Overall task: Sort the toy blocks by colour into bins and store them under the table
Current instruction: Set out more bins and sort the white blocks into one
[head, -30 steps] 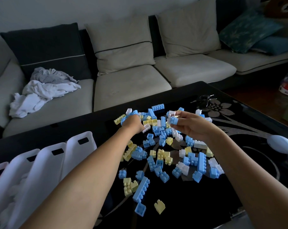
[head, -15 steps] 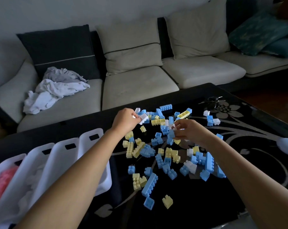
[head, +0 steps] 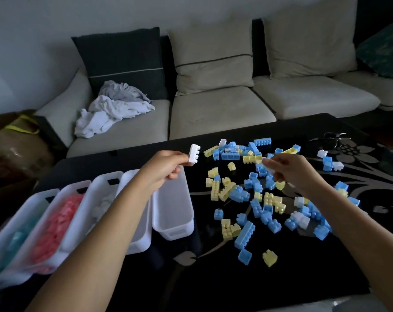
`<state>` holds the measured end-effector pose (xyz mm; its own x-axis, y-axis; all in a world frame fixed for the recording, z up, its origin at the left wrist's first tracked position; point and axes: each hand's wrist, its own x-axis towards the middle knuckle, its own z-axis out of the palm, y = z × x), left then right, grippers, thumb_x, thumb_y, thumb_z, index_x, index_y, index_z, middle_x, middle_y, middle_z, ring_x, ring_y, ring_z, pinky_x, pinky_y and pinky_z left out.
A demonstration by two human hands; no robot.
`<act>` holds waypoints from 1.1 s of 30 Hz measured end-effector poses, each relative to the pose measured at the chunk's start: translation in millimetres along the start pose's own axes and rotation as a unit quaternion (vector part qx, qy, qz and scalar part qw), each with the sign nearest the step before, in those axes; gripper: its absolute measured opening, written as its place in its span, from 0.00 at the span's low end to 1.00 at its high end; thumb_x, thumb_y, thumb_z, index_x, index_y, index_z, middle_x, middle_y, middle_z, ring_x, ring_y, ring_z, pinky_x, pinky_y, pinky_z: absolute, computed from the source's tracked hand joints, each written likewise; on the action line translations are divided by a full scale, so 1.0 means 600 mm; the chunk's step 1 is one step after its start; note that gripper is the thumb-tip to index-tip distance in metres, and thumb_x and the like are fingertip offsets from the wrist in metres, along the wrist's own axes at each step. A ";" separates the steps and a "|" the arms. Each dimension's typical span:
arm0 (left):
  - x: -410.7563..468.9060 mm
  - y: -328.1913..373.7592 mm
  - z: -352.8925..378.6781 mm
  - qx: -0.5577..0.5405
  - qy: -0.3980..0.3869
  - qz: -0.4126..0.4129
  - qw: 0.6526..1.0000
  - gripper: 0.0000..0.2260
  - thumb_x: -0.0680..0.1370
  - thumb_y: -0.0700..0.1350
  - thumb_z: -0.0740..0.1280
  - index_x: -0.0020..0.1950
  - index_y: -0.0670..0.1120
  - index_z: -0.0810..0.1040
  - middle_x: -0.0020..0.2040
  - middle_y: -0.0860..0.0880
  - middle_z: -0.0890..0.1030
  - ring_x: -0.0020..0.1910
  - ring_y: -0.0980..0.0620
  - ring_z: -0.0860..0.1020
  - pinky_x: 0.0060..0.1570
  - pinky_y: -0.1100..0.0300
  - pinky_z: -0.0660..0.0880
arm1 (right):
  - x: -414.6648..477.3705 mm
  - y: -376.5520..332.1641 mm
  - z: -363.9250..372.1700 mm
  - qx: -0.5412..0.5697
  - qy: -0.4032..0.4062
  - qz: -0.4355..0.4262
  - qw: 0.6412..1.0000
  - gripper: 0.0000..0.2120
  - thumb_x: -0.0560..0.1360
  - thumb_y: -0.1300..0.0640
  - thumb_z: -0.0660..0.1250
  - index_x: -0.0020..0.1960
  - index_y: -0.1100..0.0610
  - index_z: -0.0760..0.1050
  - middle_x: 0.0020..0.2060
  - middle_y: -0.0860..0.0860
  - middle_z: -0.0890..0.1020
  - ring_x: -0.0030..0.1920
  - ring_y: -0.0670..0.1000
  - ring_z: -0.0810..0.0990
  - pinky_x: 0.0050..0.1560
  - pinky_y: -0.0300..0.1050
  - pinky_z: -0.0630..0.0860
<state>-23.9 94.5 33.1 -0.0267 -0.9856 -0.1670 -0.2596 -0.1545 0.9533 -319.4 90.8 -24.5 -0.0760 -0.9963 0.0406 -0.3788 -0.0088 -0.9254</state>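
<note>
Blue, yellow and white toy blocks (head: 267, 199) lie scattered on the black table (head: 213, 278). My left hand (head: 166, 167) pinches a white block (head: 194, 154) and holds it in the air above the far end of the rightmost white bin (head: 175, 224). My right hand (head: 290, 171) hovers over the pile and pinches a small white block (head: 269, 168). A row of white bins stands at the left: one holds pink blocks (head: 55, 224), one white blocks (head: 101, 206), one teal blocks (head: 15, 242).
A sofa (head: 213, 109) with cushions runs behind the table, with crumpled cloths (head: 114, 109) on its left seat. Keys (head: 332, 140) lie at the table's far right. A brown bag (head: 13, 145) sits on the floor at the left.
My left hand has lifted a white block from the pile and carried it left toward the bins. My right hand has picked a small white block. The view has turned left, showing more bins.
</note>
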 end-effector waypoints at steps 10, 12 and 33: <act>-0.108 -0.113 -0.209 0.103 0.232 -0.009 0.967 0.05 0.75 0.42 0.68 0.41 0.44 0.82 0.32 0.49 0.78 0.31 0.52 0.74 0.32 0.62 0.68 | -0.028 -0.169 0.225 0.117 -0.279 0.022 0.953 0.10 0.75 0.54 0.67 0.50 0.60 0.77 0.42 0.55 0.78 0.37 0.47 0.81 0.39 0.36 0.78; -0.131 -0.135 -0.235 0.157 0.268 -0.014 0.950 0.04 0.75 0.42 0.68 0.42 0.44 0.82 0.37 0.47 0.80 0.30 0.53 0.77 0.30 0.63 0.70 | -0.039 -0.212 0.296 0.121 -0.316 0.016 0.941 0.09 0.75 0.56 0.68 0.51 0.60 0.77 0.41 0.55 0.79 0.35 0.47 0.81 0.36 0.35 0.78; -0.110 -0.087 -0.199 0.208 0.232 0.050 0.949 0.06 0.78 0.49 0.64 0.46 0.51 0.80 0.41 0.57 0.80 0.42 0.59 0.78 0.35 0.69 0.70 | -0.016 -0.258 0.305 -0.035 -0.377 -0.060 0.924 0.10 0.77 0.63 0.64 0.58 0.60 0.76 0.55 0.57 0.81 0.48 0.51 0.83 0.45 0.35 0.80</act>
<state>106.5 159.3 24.4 0.3306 -0.9333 0.1403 -0.6401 -0.1125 0.7600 -91.1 86.3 49.4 0.6243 -0.7651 -0.1576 -0.4037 -0.1433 -0.9036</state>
